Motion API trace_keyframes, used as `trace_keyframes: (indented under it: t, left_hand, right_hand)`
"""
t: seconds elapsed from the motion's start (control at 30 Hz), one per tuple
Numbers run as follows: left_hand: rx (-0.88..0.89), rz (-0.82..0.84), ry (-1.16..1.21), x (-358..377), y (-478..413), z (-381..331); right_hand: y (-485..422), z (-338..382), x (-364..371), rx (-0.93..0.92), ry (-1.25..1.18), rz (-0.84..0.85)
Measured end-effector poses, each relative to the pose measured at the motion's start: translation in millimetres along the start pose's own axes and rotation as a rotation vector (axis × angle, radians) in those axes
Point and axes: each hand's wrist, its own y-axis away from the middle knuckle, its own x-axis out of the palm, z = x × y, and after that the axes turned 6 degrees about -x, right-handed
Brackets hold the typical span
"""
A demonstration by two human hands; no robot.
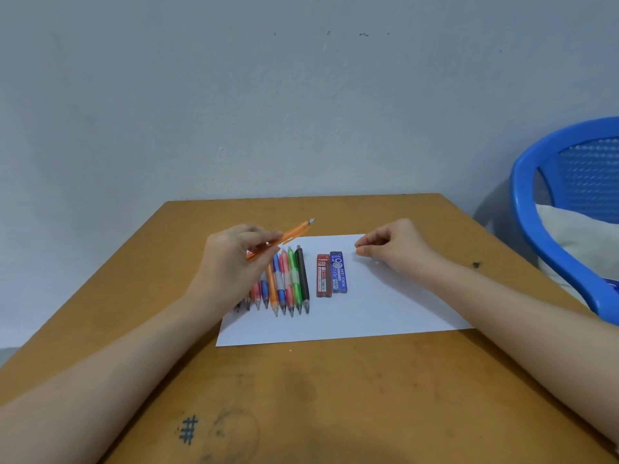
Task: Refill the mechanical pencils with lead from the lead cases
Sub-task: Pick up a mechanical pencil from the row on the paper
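Setting: a plain domestic or study room; the exact type is not fixable. Evidence: a small worn wooden desk (335,396) is set against a bare, pale painted wall (234,95) with scuff marks at upper centre. Ink doodles (189,429) mark the desk at lower left. A blue plastic chair (526,216) with a white cushion (576,239) is at the right edge. At centre, mechanical pencils (285,281) and lead cases (338,272) lie on a white paper sheet (385,306).

Left hand (234,259) grips an orange pencil (294,233), tilted above the row of pencils (288,283) on the paper (385,306); two lead cases (331,274) lie side by side just right of the row. Right hand (395,246) is at the paper's far corner, fingers curled (whether they pinch anything is unclear)
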Motion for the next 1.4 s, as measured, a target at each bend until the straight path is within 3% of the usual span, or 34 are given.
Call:
trace_keyframes:
  t: [0.63,0.97,1.4]
  left_hand:
    - [0.101,0.087,-0.017,2,1,1]
    - [0.280,0.170,-0.049,4,2,2]
    - [0.341,0.189,-0.063,-1,2,-1]
  right_hand:
    - [2,2,3,-0.050,0.186,0.180]
    - [20,25,8,-0.365,-0.029,-0.022]
    - [21,25,10,-0.340,0.027,-0.045]
